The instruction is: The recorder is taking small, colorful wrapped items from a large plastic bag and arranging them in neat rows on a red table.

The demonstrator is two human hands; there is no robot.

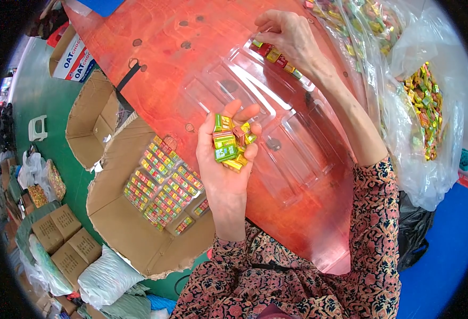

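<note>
The left hand (219,171) cups several wrapped candies (226,143); the right hand (293,41), grip unclear, touches one candy row (282,61) of about six.

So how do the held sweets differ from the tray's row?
The pile of sweets lies jumbled; the row of sweets is lined up. The pile rests in the left hand; the row sits in the clear tray, one end at the right hand. Both have red, yellow and green wrappers.

Candies (288,67) lie in the tray (252,80) on the table (159,26), carton (138,242) left, bag (406,165) right.
</note>
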